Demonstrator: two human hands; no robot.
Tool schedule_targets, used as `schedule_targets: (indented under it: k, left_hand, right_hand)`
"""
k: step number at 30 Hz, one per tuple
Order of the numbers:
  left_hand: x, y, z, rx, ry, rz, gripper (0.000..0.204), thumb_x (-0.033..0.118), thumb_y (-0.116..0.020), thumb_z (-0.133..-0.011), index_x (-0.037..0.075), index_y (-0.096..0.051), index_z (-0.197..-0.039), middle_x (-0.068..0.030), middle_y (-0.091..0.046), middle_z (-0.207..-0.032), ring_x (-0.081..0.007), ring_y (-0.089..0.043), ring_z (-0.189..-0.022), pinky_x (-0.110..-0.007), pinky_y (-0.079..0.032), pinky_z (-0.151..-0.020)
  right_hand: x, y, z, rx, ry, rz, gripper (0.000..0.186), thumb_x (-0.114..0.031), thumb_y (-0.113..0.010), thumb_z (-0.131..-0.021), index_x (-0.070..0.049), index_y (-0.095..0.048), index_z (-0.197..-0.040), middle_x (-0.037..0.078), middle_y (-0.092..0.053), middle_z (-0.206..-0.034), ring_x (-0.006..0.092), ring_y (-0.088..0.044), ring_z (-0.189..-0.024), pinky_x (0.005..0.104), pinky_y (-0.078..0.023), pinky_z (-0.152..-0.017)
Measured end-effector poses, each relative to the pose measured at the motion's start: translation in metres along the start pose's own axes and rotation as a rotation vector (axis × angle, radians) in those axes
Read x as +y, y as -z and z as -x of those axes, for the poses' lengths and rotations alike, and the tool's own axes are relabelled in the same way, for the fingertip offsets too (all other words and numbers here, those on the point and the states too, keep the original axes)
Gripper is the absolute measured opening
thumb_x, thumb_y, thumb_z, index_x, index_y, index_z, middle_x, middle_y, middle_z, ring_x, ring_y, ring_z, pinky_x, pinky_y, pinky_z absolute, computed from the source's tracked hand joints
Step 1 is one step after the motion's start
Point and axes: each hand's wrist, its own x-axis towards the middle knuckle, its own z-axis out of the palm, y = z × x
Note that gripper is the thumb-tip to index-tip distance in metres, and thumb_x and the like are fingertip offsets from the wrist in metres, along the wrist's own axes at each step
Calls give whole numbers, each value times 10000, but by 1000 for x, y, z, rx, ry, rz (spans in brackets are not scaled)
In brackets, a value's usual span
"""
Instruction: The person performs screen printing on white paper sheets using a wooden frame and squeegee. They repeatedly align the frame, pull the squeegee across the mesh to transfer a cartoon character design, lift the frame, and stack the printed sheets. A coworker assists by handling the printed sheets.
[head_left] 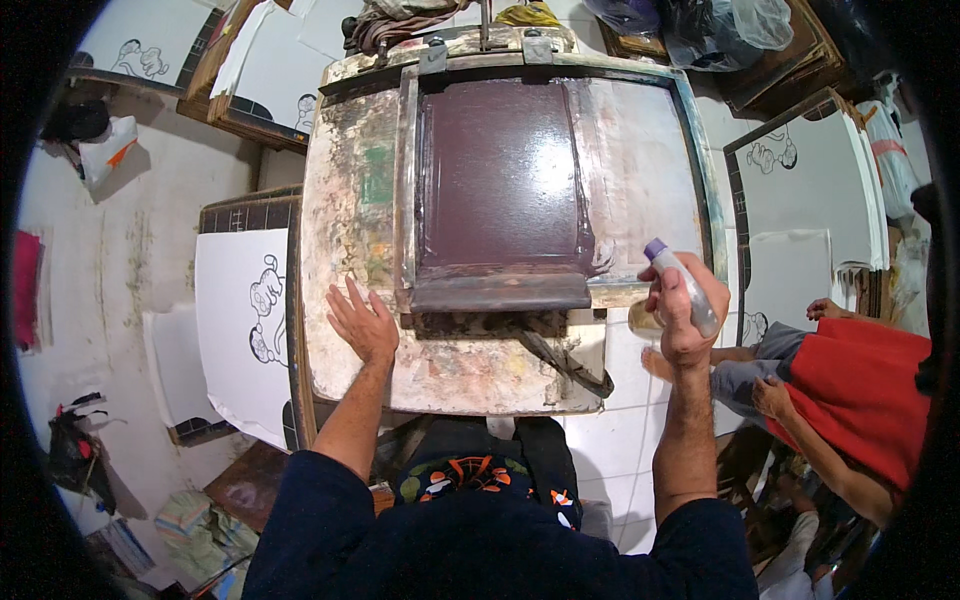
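Observation:
My left hand (363, 318) lies with fingers spread on the paint-stained worktable (350, 200), near its left edge. In my right hand (690, 312) is a small translucent bottle (703, 303) with a purple cap (655, 248), held tilted above the right front corner of a screen printing frame (712, 180). The fingers wrap round the bottle. Dark maroon ink (500, 150) covers the middle of the screen and shines wet. A wide squeegee (500, 290) lies across the near end of the inked area, touched by neither hand.
Clamps (432, 58) grip the frame's far edge. Boards with white printed sheets (240, 320) stand at left, more sheets (800, 190) at right. Another person in a red garment (860, 390) sits close by on the right. A dark strap (565, 365) hangs at the table's front.

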Motion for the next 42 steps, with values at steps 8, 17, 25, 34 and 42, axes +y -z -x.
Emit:
schedule_targets:
  k: [8,17,25,34,42]
  left_hand:
    - [-5,-8,0,28,-11,1,582,336,-480,-1072,105,-377,-1596,-237,-288,-1654,-398,-231,-1548,-570,-139,-1249]
    - [-36,-23,-6,51,-173,15,590,223,-544,-1056,18,-362,-1579,-250,-292,-1653,-401,-230,-1547,-526,-176,-1250]
    - [-90,-47,-28,172,-209,178,436,211,-558,-983,-107,-602,-1277,-333,-618,-1268,-477,-565,-1213,-473,-399,-1082]
    - [-92,-36,-13,-1,-216,462,375,264,-613,-1010,-45,-644,-1220,-163,-672,-1246,-310,-612,-1142,-426,-466,-1035]
    - [-138,-50,-29,-25,-261,389,484,264,-619,-1008,-10,-515,-1394,-201,-519,-1404,-348,-472,-1285,-461,-364,-1107]
  right_hand:
    - [18,14,35,-32,-20,-73,250,-209,-678,-883,41,-674,-879,83,-660,-734,156,-606,-631,300,-480,-592]
    - [113,90,128,39,-398,-218,532,-487,-686,-885,31,-699,-1008,31,-613,-722,104,-558,-632,265,-444,-572]
    - [361,29,173,137,-391,213,305,-118,-779,-855,-72,-749,-1154,162,-719,-1037,317,-665,-980,410,-520,-887]
    - [530,-124,188,-204,-329,225,327,-170,-753,-886,-75,-726,-1197,199,-720,-1139,352,-658,-1097,443,-514,-966]
    - [532,-117,193,-304,-399,419,307,-133,-670,-935,-17,-679,-1219,201,-699,-1174,320,-650,-1086,414,-498,-969]
